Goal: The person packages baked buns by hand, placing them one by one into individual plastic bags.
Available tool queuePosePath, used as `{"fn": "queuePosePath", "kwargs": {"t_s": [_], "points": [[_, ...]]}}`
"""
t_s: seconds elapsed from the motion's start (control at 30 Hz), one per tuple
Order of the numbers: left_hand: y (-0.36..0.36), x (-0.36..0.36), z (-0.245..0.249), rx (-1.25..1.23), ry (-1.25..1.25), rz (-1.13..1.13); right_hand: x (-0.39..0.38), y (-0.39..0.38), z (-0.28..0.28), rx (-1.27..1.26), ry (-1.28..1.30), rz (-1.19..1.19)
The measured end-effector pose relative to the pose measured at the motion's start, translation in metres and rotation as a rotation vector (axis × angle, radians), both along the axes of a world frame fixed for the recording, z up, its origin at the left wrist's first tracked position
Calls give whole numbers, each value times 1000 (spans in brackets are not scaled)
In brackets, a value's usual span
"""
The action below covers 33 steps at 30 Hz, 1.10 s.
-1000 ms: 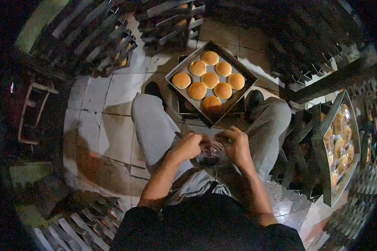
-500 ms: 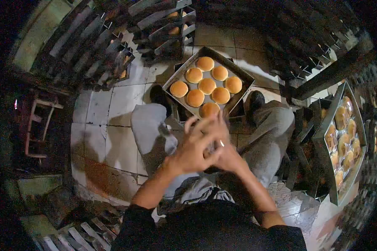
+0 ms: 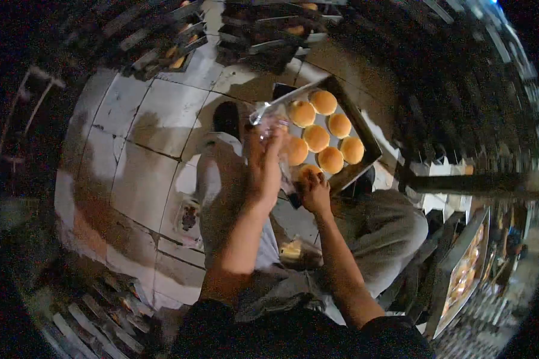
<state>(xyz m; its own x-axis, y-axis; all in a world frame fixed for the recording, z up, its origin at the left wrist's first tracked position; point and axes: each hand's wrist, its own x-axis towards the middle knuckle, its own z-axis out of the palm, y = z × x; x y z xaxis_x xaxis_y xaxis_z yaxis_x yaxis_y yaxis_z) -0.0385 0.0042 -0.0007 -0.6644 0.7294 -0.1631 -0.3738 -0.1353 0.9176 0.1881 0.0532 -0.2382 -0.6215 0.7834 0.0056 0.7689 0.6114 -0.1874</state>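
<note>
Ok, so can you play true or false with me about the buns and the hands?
1. The buns in the tray are golden-brown. True.
2. The left hand is empty. False: it holds a clear plastic bag up over the tray's edge.
3. The right hand touches a bun at the tray's near corner. True.
4. The tray is round. False: it has straight sides and corners.
5. The person wears grey trousers. True.
</note>
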Motion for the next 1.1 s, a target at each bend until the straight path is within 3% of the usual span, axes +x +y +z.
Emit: {"fn": "queuePosePath", "kwargs": {"t_s": [0.03,0.1,0.13,0.2,0.27,0.33,0.37,0.4,0.47,0.5,0.53,0.6,0.67,0.73,0.8,0.87,0.93,0.97,1.0,1.07,1.1], "points": [[-2,-3,11,3,-59,-13,1,15,-24,4,0,26],[-3,-7,20,10,-112,-15,-4,38,-47,-17,-5,-228],[-2,-7,10,20,-148,-29,-5,46,-37,-14,3,-216],[1,-3,1,41,-168,-40,-8,62,-12,-400,242,-335],[7,5,-1,14,-277,-82,-15,64,4,-471,99,-347],[17,14,-31,81,-281,-91,-9,48,20,-394,66,-23],[18,18,-29,100,-339,-128,5,40,-15,-696,440,-75],[20,22,-26,119,-392,-166,15,31,0,-676,465,-73],[20,26,-35,150,-433,-205,24,11,48,-723,1039,-14],[17,26,-46,167,-446,-203,25,6,64,-851,1174,-173],[11,26,-51,178,-465,-196,29,0,90,-786,1093,-309],[-3,24,-45,184,-435,-235,23,-36,212,-902,1301,-360],[-13,29,-25,109,-470,-189,39,-65,280,-1108,1160,-313],[-19,29,-14,-15,-471,-196,47,-79,293,-1151,1097,-220],[-24,33,-20,248,-605,-387,34,-89,288,-923,1187,-86],[-26,48,3,186,-701,-309,10,-102,311,-577,935,-31],[-29,45,11,82,-410,-174,-7,-112,299,-157,755,171],[-35,41,12,282,-763,-311,-3,-116,302,-284,649,260],[-35,39,3,295,-766,-297,-6,-109,294,-284,640,276],[-33,53,-24,220,-478,-198,-11,-104,268,-399,691,226],[-47,74,18,-22,-379,-120,-21,-102,277,-453,737,81]]}}
